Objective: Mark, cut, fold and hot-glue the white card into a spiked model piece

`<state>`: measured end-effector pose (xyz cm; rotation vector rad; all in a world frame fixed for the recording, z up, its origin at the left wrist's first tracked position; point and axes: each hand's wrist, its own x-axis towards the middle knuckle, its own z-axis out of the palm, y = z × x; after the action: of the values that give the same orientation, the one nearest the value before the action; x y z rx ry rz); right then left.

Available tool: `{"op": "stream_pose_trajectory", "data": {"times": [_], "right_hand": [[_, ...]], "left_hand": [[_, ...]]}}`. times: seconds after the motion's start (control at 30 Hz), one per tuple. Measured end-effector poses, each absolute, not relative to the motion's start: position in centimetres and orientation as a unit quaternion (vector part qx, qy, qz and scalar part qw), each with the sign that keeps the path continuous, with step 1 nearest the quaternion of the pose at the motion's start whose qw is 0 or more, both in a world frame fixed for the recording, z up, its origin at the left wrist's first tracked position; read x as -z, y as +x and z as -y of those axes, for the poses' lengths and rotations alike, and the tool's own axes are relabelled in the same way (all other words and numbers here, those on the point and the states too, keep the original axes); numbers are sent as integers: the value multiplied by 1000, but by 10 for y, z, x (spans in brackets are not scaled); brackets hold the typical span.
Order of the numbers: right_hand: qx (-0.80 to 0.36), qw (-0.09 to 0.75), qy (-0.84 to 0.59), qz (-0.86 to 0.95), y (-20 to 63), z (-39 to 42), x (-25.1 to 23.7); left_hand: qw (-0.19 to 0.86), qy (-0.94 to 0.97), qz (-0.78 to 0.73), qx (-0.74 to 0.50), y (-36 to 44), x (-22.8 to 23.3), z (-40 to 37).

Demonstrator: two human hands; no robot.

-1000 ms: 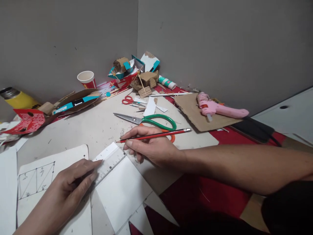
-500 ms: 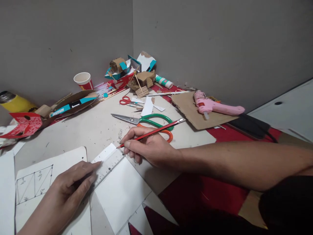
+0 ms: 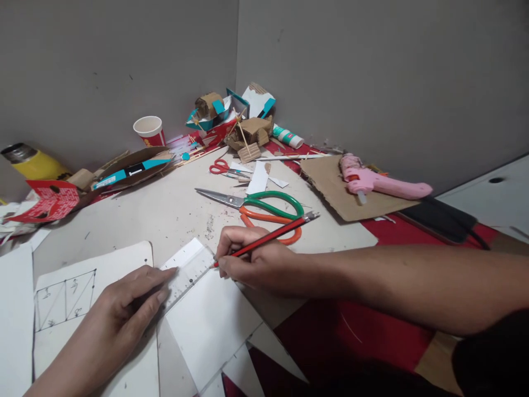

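Observation:
My right hand (image 3: pixel 252 259) grips a red pencil (image 3: pixel 273 236) with its tip down at the edge of a clear ruler (image 3: pixel 188 271). The ruler lies slantwise across a white paper piece (image 3: pixel 210 325) on the table. My left hand (image 3: pixel 124 306) lies flat, its fingertips pressing on the ruler's lower left part. To the left of that hand lies a white sheet (image 3: pixel 82 281) with a pencilled grid of triangles.
Green and orange scissors (image 3: pixel 264 205) lie just beyond my right hand, small red scissors (image 3: pixel 221 167) farther back. A pink glue gun (image 3: pixel 380 183) rests on brown cardboard (image 3: pixel 343 190) at right. A paper cup (image 3: pixel 149 131), cardboard models (image 3: pixel 248 132), a glue bottle (image 3: pixel 287 138) and a yellow flask (image 3: pixel 35 162) stand by the walls.
My right hand has slid down along the ruler toward me, bringing the pencil tip from above the ruler's top end to its right edge. My left hand has stayed on the ruler.

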<state>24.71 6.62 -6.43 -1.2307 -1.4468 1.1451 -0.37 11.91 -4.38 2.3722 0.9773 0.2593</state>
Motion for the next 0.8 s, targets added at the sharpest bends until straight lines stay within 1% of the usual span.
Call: {"op": "stream_pose_trajectory", "data": {"times": [0.1,0.3,0.8], "right_hand": [[-405,406,-507,643,248,-65,62],[-392,339,-499,695,247,-66,60],[-376,335,-488,713,245,-66,67]], "left_hand": [[286,881,-366,-90,-4,44,-119],[289,876,-372,-102,-3,41,-117],[313,870,-367,-104,-4,46,-118]]}}
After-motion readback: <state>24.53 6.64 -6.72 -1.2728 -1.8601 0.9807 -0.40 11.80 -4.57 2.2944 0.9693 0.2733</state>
